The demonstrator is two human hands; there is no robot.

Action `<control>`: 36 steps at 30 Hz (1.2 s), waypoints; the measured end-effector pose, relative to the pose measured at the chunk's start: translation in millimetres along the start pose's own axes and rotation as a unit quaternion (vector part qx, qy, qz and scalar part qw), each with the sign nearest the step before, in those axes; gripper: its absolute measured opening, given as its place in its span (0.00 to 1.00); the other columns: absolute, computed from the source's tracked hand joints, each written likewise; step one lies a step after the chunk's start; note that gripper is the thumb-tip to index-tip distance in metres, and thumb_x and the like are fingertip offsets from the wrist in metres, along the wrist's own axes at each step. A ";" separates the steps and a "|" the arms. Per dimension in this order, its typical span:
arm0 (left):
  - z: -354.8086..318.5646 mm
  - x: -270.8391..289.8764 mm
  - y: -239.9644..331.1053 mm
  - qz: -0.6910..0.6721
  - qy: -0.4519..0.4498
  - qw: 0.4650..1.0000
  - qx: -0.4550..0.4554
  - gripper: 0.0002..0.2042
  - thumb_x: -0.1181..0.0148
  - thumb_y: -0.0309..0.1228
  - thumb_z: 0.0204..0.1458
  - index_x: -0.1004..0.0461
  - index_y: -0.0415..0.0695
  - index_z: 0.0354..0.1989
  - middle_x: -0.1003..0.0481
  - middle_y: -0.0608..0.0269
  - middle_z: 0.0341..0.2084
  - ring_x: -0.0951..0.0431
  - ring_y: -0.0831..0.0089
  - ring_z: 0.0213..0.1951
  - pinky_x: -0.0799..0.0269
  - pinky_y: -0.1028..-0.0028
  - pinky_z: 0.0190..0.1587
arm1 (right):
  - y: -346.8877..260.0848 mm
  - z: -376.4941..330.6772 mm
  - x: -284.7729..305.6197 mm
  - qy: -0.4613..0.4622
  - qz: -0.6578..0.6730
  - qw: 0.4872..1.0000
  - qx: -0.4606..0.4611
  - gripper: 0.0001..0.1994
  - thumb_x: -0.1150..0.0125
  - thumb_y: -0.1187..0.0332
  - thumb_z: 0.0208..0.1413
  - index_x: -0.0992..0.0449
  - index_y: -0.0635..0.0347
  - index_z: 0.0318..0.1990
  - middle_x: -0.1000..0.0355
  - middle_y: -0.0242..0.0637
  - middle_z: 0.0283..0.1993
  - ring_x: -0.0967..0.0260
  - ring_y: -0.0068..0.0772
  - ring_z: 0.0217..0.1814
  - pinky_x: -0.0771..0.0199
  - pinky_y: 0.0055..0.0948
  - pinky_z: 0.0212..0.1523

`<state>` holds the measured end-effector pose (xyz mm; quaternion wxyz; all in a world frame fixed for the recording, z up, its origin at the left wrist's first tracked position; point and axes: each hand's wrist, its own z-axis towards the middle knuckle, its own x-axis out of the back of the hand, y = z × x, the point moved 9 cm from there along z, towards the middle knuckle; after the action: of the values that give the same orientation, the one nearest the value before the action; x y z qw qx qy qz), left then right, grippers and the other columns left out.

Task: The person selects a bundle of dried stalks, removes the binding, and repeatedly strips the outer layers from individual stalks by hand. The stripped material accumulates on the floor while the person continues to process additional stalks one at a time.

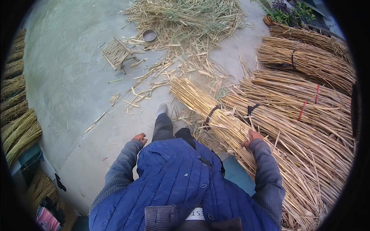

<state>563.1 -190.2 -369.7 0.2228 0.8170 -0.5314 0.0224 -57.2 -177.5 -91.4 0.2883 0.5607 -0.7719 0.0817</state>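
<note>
Right hand (pixel 252 138) grips the straw bundle (pixel 216 115) (black-tied); left hand (pixel 139 138) hangs loosely curled, well apart.

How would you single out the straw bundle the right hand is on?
Start at the stack of tied straw bundles on the person's right. The nearest one, straw bundle, runs diagonally beside the leg, under the right hand. It has a black tie; some of the bundles behind have red ones.
</note>
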 end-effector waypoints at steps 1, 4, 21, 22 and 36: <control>2.0 3.6 -1.3 -0.003 0.008 1.000 -0.007 0.23 0.41 0.41 0.55 0.30 0.41 0.55 0.20 0.49 0.43 0.20 0.58 0.47 0.26 0.66 0.51 | -3.4 0.7 6.2 0.001 -0.007 1.000 0.002 0.32 0.25 0.51 0.35 0.27 0.66 0.43 0.24 0.56 0.43 0.27 0.56 0.50 0.29 0.41 0.53; 6.8 17.8 -4.0 -0.015 0.023 0.999 -0.025 0.22 0.40 0.40 0.54 0.29 0.39 0.54 0.20 0.48 0.40 0.20 0.58 0.44 0.26 0.65 0.48 | -20.5 9.6 25.6 0.036 0.016 0.999 0.012 0.37 0.26 0.46 0.30 0.29 0.68 0.42 0.24 0.58 0.39 0.25 0.57 0.45 0.28 0.44 0.49; -28.8 68.3 -74.8 -0.058 0.059 0.994 0.071 0.22 0.42 0.41 0.56 0.31 0.43 0.56 0.20 0.49 0.41 0.20 0.57 0.47 0.26 0.65 0.51 | -104.8 135.2 -23.7 -0.009 0.067 0.998 0.015 0.37 0.24 0.49 0.34 0.27 0.65 0.49 0.25 0.56 0.49 0.26 0.52 0.53 0.29 0.38 0.56; -26.5 65.6 -78.0 -0.058 0.047 0.994 0.074 0.22 0.42 0.41 0.56 0.31 0.43 0.56 0.20 0.49 0.41 0.20 0.57 0.47 0.26 0.65 0.51 | -101.7 133.8 -22.8 -0.009 0.064 0.998 0.001 0.37 0.24 0.48 0.34 0.27 0.65 0.49 0.25 0.56 0.50 0.27 0.51 0.53 0.29 0.38 0.56; 60.6 113.4 14.2 -0.018 -0.015 0.998 -0.063 0.17 0.40 0.29 0.53 0.31 0.34 0.48 0.23 0.53 0.26 0.21 0.66 0.24 0.22 0.67 0.27 | -71.6 157.9 -62.1 0.141 0.056 0.988 -0.013 0.21 0.33 0.56 0.47 0.24 0.53 0.47 0.24 0.37 0.45 0.28 0.36 0.52 0.33 0.43 0.52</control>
<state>587.8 -315.7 -388.3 0.2661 0.8111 -0.5201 -0.0276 -34.9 -223.2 -268.4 0.3968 0.4954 -0.7547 0.1659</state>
